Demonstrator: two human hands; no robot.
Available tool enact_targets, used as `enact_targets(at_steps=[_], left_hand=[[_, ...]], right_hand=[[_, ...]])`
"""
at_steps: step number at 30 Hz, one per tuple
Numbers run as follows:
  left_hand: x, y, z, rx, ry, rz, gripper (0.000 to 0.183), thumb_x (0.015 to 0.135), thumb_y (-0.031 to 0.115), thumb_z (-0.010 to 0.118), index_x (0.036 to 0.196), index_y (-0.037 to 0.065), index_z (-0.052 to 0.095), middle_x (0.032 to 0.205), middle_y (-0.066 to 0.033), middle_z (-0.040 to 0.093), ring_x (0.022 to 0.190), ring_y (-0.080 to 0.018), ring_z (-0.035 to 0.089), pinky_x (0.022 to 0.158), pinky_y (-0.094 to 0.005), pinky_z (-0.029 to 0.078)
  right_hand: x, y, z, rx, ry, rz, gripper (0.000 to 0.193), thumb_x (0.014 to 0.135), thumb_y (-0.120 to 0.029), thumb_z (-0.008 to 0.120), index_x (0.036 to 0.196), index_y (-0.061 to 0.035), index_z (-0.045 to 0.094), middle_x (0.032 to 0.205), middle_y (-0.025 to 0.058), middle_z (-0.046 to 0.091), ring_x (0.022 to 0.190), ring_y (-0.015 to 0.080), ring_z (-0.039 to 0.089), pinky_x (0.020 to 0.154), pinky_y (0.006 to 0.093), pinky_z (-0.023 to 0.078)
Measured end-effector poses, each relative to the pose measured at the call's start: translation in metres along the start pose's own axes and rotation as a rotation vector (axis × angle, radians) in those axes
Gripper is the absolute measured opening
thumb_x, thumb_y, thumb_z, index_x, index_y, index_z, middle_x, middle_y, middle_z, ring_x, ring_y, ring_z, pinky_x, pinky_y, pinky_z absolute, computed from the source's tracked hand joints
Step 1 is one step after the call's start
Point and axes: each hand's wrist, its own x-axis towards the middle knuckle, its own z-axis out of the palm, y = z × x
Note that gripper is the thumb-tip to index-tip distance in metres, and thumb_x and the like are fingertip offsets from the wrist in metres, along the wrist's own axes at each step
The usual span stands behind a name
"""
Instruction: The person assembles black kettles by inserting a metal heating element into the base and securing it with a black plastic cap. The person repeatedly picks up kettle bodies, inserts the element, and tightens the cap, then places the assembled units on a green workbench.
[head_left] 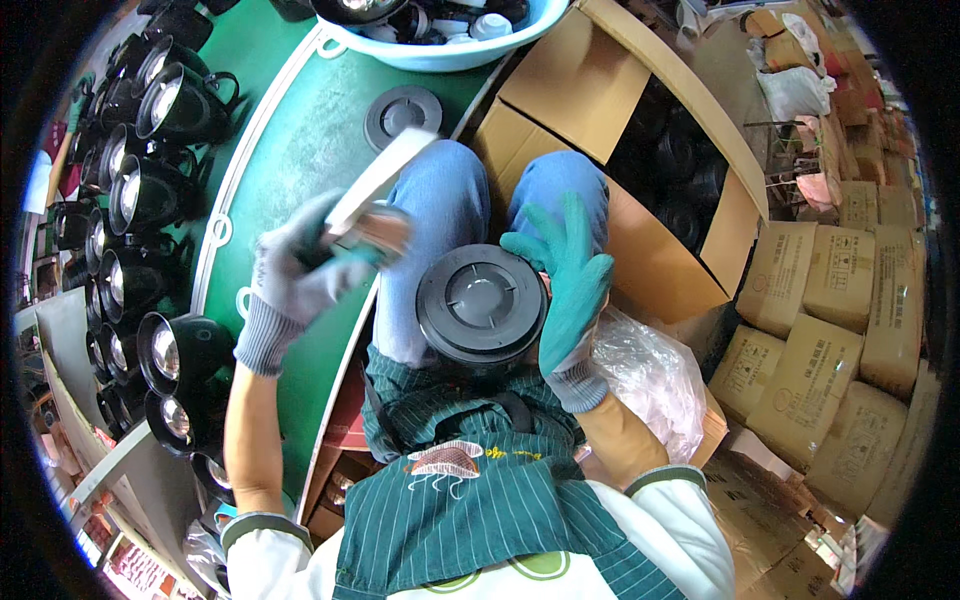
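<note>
Brown item [376, 236] in L hand [300, 265], up-left of dk lid [482, 298]: blurred, can't ID. R hand [570, 285] hides lid's rt rim; what's under lid mostly hidden. Blue basin [445, 58] beyond lid: cut off at top. Blk pcs [678, 155] in carton [575, 75], up-rt of lid: too dark to ID.

Bright light | left grip [298, 268] blurred | fisheye-bent edges | black corners

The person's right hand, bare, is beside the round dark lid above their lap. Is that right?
Not quite: the head view shows the right hand wearing a green glove, not bare. It is beside the round dark lid above the lap.
</note>
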Motion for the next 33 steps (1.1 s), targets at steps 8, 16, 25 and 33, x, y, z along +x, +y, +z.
enact_targets(at_steps=[8,16,25,33], left_hand=[[0.018,0.095,0.05,0.601,-0.506,0.251,0.078,0.08,0.031,0.082,0.147,0.007,0.051,0.109,-0.0177,0.07,0.096,-0.0361,0.072,0.084,-0.0411,0.058],[-0.051,0.149,0.132,0.975,-0.121,-0.151,0.099,0.084,0.052,0.075,0.155,-0.003,0.035,0.13,-0.0208,0.055,0.101,-0.0293,0.066,0.065,-0.0342,0.06],[-0.047,0.14,0.142,0.982,-0.049,-0.098,0.091,0.086,0.051,0.073,0.153,-0.001,0.04,0.14,-0.026,0.053,0.116,-0.0394,0.063,0.075,-0.0419,0.062],[-0.044,0.094,0.09,0.369,-0.003,0.051,0.07,0.096,0.034,0.042,0.154,-0.004,0.04,0.124,-0.0295,0.068,0.107,-0.0362,0.073,0.094,-0.0416,0.055]], right_hand=[[0.027,-0.029,-0.023,0.023,-0.17,0.066,0.077,0.108,-0.058,0.031,0.157,0.0003,0.037,0.125,0.0249,0.068,0.108,0.0355,0.069,0.101,0.0487,0.053],[0.1,0.034,-0.017,0.687,-0.891,0.294,0.052,0.109,-0.029,0.048,0.145,0.0079,0.047,0.079,0.0005,0.06,0.079,0.0151,0.064,0.1,0.0441,0.057],[0.099,0.052,-0.007,0.335,-0.793,-0.258,0.039,0.096,-0.009,0.063,0.133,-0.0106,0.05,0.115,0.0066,0.061,0.105,0.0238,0.063,0.096,0.0393,0.053],[0.057,0.019,-0.021,1.03,-0.867,0.398,0.038,0.109,-0.042,0.034,0.082,-0.0188,0.048,0.066,-0.002,0.041,0.073,0.0192,0.048,0.077,0.0382,0.039]])
